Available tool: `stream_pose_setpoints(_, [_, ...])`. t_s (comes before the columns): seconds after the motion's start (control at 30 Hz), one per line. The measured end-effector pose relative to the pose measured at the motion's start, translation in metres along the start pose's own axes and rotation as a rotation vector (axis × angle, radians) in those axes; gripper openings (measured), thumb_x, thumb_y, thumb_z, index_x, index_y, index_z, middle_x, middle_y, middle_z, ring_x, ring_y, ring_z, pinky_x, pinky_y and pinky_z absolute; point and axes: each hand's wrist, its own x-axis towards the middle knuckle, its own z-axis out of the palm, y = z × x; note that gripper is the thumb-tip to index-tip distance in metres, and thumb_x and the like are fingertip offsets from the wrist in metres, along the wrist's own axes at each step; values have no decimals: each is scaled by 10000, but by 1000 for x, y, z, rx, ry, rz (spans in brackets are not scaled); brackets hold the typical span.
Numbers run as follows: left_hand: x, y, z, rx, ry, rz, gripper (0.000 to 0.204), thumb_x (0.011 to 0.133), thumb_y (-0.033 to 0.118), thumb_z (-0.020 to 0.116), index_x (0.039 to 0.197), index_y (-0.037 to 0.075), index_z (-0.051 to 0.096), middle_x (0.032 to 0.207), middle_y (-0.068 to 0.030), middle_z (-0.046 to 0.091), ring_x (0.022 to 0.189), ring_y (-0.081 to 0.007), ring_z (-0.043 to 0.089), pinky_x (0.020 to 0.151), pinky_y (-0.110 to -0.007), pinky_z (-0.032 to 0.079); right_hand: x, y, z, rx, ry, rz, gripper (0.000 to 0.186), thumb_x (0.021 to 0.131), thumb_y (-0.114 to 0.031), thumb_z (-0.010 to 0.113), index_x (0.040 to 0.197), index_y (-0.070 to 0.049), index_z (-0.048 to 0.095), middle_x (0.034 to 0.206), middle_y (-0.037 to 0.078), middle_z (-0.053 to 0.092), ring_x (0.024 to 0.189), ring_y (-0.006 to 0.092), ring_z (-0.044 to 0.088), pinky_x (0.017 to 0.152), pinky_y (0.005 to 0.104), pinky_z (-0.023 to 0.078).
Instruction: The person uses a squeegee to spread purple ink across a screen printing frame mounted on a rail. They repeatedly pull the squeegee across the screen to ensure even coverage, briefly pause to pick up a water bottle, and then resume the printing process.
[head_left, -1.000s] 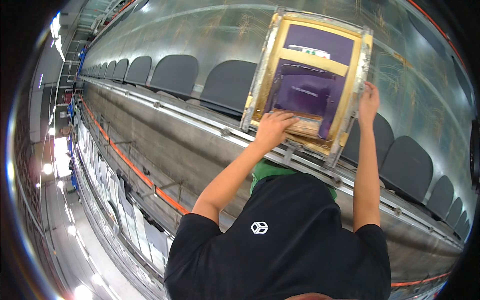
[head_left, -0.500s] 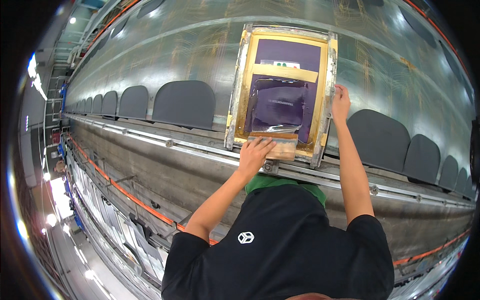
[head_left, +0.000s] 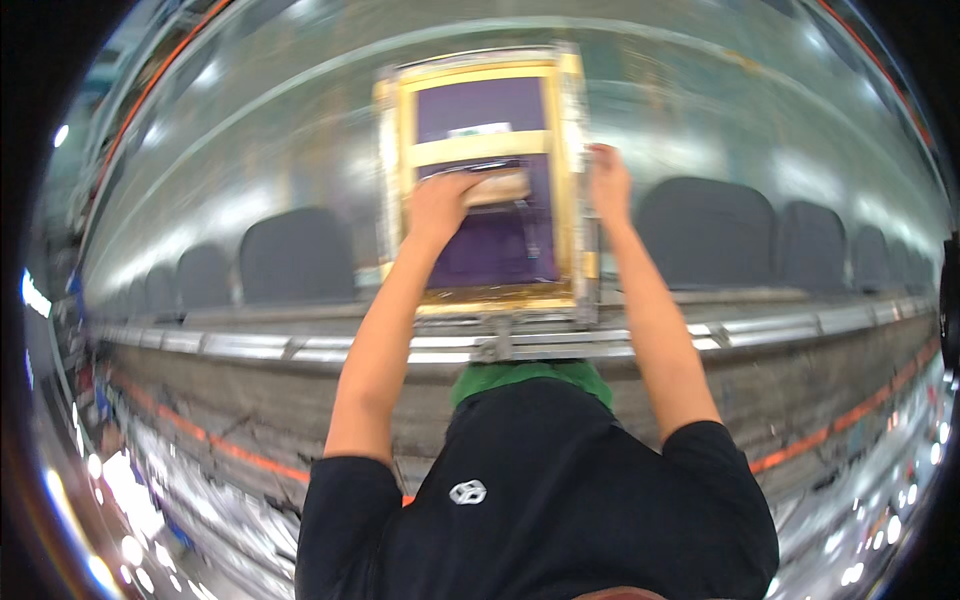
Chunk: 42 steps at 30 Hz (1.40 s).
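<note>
A printing screen in a metal frame with yellow borders [head_left: 565,110] lies on the long table [head_left: 700,110]. It has purple areas [head_left: 480,105] and a pale band across them. My left hand [head_left: 440,205] is closed on a wooden squeegee [head_left: 497,188], which lies across the lower purple area near its upper end, below the band. My right hand [head_left: 610,175] is at the frame's right edge with curled fingers, apparently gripping it; motion blurs the fingertips.
Dark grey rounded panels [head_left: 705,230] lie in a row either side of the screen. A metal rail [head_left: 770,328] runs along the table's near edge, with an orange pipe [head_left: 830,430] lower down. Bright lights show at the left rim.
My left hand has moved the squeegee from the screen's bottom end up toward the pale band. The view has swung, so the table looks more level and the screen sits further left in the picture.
</note>
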Motion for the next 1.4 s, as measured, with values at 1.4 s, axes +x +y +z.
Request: stream_pose_setpoints(1.4, [-138,52,32,-106,136,108,355,792,30,626,1127,112,711,1199,-97,687,1116,-300,633,938,-446,481,9,16,-3,-127,-33,12,385,1049,-295,353,1167,-52,628,1049,211,683,1038,385,633,910,472,476])
